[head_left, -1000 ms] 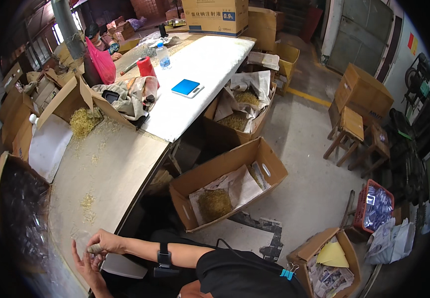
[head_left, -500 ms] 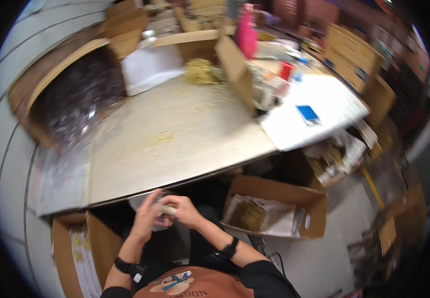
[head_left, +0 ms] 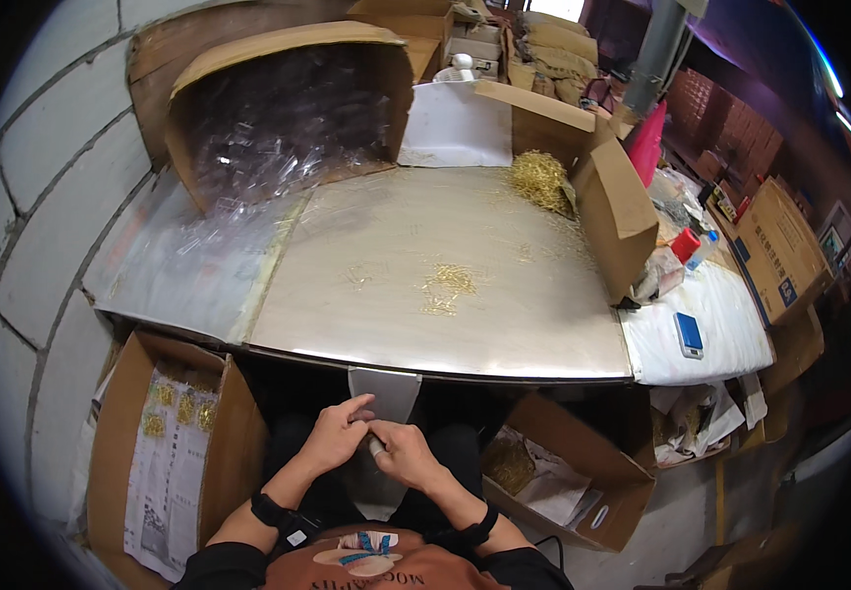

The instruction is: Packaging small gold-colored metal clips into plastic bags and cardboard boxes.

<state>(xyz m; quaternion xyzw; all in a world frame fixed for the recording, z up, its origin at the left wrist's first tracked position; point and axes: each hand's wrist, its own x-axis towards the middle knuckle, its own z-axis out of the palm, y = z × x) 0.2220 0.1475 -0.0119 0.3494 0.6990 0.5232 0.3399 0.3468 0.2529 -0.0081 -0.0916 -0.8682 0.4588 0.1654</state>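
Note:
My left hand [head_left: 335, 438] and my right hand [head_left: 404, 453] meet above my lap, just in front of the table's near edge. The left one has its index finger stretched out, pointing up and to the right; its other fingertips touch the right hand. The right one is closed, fingers curled against the left fingertips. A small whitish band or piece [head_left: 376, 445] shows at the right hand's fingers; what it is, I cannot make out. Behind the hands, a grey-white panel [head_left: 386, 390] hangs below the table edge.
On the table [head_left: 366, 329] lie loose gold-coloured bits [head_left: 445, 286] and a larger gold heap [head_left: 540, 180]. A tipped carton [head_left: 181, 147] spills clear plastic pieces. A blue-topped scale [head_left: 688, 334] sits at right. Open cartons stand below, left [head_left: 111, 482] and right [head_left: 627, 501].
The view has swung right and steadied, so the table sits differently in it. My hands stay together; the right hand's fingers have curled closer round the left fingertips.

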